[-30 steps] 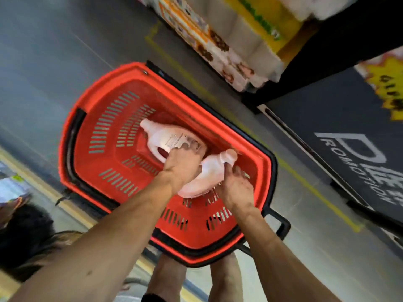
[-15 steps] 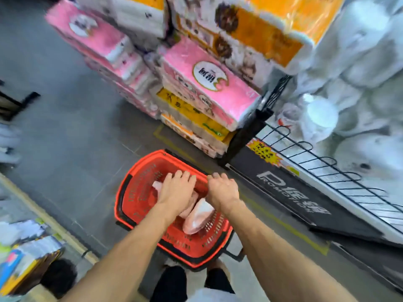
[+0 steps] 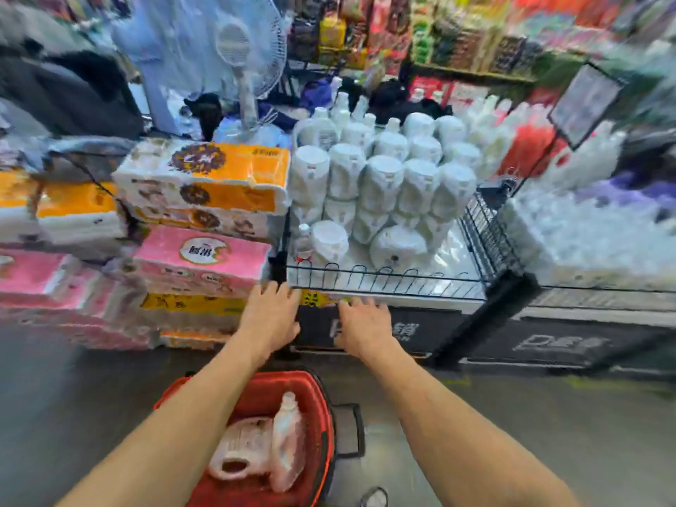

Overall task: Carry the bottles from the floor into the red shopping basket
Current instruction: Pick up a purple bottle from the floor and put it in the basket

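Taking the red shopping basket (image 3: pixel 325 429) as the landmark: far to its upper left, pink and orange tissue packs (image 3: pixel 205 258) are sitting in a stack on the floor. Inside the basket, two pale pink bottles (image 3: pixel 263 448) are lying side by side, touching, one showing its handle loop and the other its cap pointing away from the person. Above the basket, the left hand (image 3: pixel 270 316) is reaching forward with fingers spread, holding nothing. Just right of it, the right hand (image 3: pixel 364 325) is doing the same, palm down and empty. Beyond both hands, up and right of the basket, a black wire shelf (image 3: pixel 384 283) is carrying rows of white bottles (image 3: pixel 384 184).
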Demonstrator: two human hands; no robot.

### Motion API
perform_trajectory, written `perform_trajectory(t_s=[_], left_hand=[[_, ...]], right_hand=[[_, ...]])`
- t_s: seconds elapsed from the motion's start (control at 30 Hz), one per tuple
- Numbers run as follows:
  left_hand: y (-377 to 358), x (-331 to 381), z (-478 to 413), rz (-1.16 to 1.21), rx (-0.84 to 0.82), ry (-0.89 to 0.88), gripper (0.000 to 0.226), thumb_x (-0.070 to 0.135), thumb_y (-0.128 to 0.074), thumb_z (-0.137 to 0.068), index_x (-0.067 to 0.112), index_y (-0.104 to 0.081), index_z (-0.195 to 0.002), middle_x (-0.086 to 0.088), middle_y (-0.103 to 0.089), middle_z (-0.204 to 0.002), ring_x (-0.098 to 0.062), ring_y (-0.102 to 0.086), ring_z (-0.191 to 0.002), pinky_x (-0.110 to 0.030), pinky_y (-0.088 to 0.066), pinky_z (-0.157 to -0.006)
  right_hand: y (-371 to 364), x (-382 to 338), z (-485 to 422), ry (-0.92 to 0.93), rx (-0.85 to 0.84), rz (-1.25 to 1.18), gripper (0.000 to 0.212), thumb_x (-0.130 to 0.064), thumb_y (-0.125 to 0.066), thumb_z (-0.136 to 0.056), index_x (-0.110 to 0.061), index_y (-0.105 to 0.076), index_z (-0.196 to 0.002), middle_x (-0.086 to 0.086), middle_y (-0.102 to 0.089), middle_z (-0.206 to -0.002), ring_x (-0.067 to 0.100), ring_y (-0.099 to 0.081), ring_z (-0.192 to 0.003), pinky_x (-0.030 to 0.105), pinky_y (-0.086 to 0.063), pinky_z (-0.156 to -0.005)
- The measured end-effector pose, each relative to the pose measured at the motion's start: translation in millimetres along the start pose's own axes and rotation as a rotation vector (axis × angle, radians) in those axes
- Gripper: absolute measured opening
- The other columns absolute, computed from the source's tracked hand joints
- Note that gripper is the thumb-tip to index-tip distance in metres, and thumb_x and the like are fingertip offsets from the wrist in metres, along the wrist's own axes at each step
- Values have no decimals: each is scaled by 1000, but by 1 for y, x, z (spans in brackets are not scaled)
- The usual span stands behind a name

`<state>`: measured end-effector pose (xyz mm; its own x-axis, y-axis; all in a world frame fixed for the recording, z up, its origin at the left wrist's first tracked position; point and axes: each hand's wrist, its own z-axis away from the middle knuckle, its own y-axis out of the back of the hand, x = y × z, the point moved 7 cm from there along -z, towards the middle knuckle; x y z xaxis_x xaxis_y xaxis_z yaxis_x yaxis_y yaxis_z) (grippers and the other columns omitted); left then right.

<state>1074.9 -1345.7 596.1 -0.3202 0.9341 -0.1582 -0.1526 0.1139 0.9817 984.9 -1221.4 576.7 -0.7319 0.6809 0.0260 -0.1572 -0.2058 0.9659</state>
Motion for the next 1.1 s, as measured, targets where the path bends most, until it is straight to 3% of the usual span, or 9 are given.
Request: perform_trajectory(t_s=[0.2,0.37,0.47,0.7,0.87,1.1], left_hand=[[85,188,-52,-23,108,-332,58,44,-62,-91,21,-46,-142,-6,-53,-141,-30,-48,-131,-47,-43,-103],[130,365,-60,-65,180,-620,49,38,-61,-88,18,-52,-131,-7,-55,-132,-30,-50,-124,-46,-43,-99],[151,459,-57,-65,220,-735,54,42,-60,-89,17,-50,-135,-8,-54,-134,-32,-49,-125,-47,-41,-98],[178,627,-60,-53,259,-943,51,46,-60,-90,18,-51,-132,-7,-55,-132,-32,-51,-123,-47,-42,-97],[184,713,-88,-75,233,-1044,45,39,-57,-91,18,-51,-130,-6,-55,-131,-30,-51,-122,-45,-44,-94],[214,825,-144,-80,267,-1227,52,50,-61,-90,22,-50,-133,-2,-56,-129,-28,-52,-123,-46,-44,-98]], right_hand=[[38,187,97,-350,51,-66,67,-54,-69,-85,-20,-48,-139,7,-54,-139,33,-46,-132,50,-42,-101],[23,345,205,-618,62,-126,71,-50,-68,-85,-18,-42,-142,10,-50,-141,34,-43,-133,52,-39,-103],[9,419,263,-755,53,-150,67,-51,-68,-86,-17,-44,-139,10,-50,-141,34,-43,-133,52,-40,-104],[-24,543,355,-962,29,-207,63,-49,-69,-88,-17,-45,-137,10,-50,-140,34,-45,-131,51,-40,-101],[-42,616,379,-1074,9,-258,60,-47,-68,-87,-16,-47,-134,9,-52,-137,33,-46,-129,48,-41,-99],[-59,697,415,-1294,0,-293,58,-47,-69,-85,-16,-49,-131,7,-52,-136,31,-47,-130,44,-40,-101]])
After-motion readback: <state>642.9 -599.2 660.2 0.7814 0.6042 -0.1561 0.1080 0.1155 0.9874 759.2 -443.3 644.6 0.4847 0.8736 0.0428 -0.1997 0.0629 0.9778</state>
